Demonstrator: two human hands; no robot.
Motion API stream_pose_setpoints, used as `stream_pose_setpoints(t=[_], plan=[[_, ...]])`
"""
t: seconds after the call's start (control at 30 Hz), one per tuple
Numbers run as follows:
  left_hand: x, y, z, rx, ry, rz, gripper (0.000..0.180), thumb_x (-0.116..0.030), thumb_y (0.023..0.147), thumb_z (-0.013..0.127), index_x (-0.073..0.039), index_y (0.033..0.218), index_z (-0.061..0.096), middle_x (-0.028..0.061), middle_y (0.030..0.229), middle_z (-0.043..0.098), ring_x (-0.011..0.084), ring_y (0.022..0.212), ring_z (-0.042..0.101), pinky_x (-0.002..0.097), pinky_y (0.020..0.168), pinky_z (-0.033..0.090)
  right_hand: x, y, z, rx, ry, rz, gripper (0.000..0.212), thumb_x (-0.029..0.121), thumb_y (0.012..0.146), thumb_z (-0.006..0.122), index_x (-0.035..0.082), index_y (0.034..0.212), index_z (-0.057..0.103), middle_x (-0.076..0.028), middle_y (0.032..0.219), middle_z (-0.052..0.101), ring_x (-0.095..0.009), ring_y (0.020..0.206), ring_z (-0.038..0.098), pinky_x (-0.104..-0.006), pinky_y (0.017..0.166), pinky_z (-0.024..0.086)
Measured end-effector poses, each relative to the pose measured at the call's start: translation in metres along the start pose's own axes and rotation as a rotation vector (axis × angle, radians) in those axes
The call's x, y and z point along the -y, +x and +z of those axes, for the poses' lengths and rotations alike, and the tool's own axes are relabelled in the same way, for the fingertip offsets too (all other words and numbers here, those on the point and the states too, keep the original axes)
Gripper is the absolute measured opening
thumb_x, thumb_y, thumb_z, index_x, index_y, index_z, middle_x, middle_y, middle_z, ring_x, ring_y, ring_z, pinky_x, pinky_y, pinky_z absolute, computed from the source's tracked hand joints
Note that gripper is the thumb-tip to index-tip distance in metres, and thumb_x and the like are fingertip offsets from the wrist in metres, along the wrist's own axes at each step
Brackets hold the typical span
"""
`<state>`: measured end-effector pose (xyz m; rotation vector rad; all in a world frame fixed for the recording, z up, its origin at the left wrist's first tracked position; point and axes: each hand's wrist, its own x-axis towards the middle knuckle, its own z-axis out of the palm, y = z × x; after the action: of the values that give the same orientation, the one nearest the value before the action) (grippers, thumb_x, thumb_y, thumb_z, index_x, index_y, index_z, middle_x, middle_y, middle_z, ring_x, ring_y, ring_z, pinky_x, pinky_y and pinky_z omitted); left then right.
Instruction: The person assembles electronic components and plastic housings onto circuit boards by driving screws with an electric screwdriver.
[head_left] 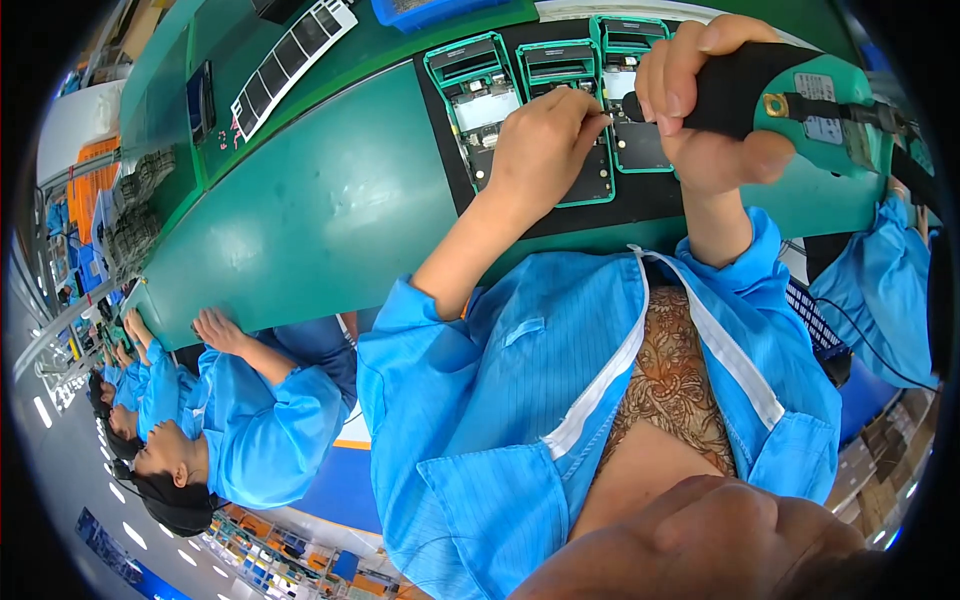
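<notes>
On the black mat at the green tabletop's (330,200) far edge, the left hand (540,145) pinches something tiny over the middle teal-framed open phone (570,110). The right hand (700,95) grips a black-and-green electric screwdriver (790,95), tip there; fastening looks midway.

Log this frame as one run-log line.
left hand: fingertips on middle phone fixture | right hand: gripping electric screwdriver, tip at same fixture | surface: green bench
</notes>
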<state>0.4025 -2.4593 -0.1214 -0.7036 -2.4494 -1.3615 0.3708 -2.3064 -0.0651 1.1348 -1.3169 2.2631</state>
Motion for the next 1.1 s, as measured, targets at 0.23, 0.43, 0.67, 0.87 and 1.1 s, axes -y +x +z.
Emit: stream_pose_setpoints(t=[0.23, 0.43, 0.67, 0.87, 1.1], plan=[[0.004, 0.001, -0.003, -0.029, 0.114, 0.111, 0.014, -0.009, 0.076, 0.071, -0.004, 0.077, 0.057, 0.0097, 0.070, 0.057, 0.0292, 0.067, 0.060, 0.0381, 0.057, 0.048, -0.004, -0.001, 0.008, -0.009, -0.010, 0.015, 0.081, 0.075, 0.074, 0.059, 0.004, 0.113, 0.047, -0.003, 0.068, 0.048, -0.008, 0.051, 0.043, -0.0227, 0.047, 0.039], [0.005, 0.002, -0.005, -0.010, 0.361, 0.195, 0.022, -0.016, 0.074, 0.072, -0.005, 0.080, 0.053, 0.0089, 0.074, 0.056, 0.0273, 0.071, 0.060, 0.0373, 0.058, 0.048, -0.011, -0.002, 0.013, -0.036, -0.056, 0.004, 0.080, 0.073, 0.074, 0.060, 0.004, 0.112, 0.046, -0.003, 0.068, 0.047, -0.008, 0.052, 0.043, -0.0227, 0.047, 0.038], [0.033, 0.057, -0.052, -0.026, 0.432, 0.099, 0.039, -0.027, 0.080, 0.073, -0.010, 0.113, 0.060, 0.0087, 0.084, 0.064, 0.0252, 0.075, 0.064, 0.0356, 0.064, 0.050, -0.020, -0.011, -0.006, -0.130, -0.215, 0.079, 0.068, 0.064, 0.082, 0.060, 0.003, 0.111, 0.047, -0.005, 0.069, 0.049, -0.010, 0.052, 0.045, -0.0241, 0.047, 0.038], [0.113, 0.124, -0.071, -0.046, 0.392, -0.145, 0.020, -0.018, 0.083, 0.065, -0.002, 0.095, 0.067, 0.0166, 0.080, 0.066, 0.0291, 0.072, 0.064, 0.0374, 0.066, 0.049, -0.030, -0.018, -0.008, -0.124, -0.191, 0.119, 0.065, 0.057, 0.081, 0.065, 0.003, 0.111, 0.047, -0.006, 0.070, 0.050, -0.012, 0.054, 0.046, -0.0260, 0.048, 0.039], [0.178, 0.154, -0.065, 0.151, 0.026, -0.430, 0.019, -0.013, 0.078, 0.073, 0.002, 0.087, 0.065, 0.0097, 0.074, 0.066, 0.0156, 0.065, 0.061, 0.0290, 0.058, 0.046, -0.035, -0.021, -0.009, -0.145, -0.167, 0.149, 0.064, 0.055, 0.080, 0.068, 0.003, 0.111, 0.047, -0.006, 0.070, 0.051, -0.012, 0.053, 0.046, -0.0259, 0.048, 0.039]])
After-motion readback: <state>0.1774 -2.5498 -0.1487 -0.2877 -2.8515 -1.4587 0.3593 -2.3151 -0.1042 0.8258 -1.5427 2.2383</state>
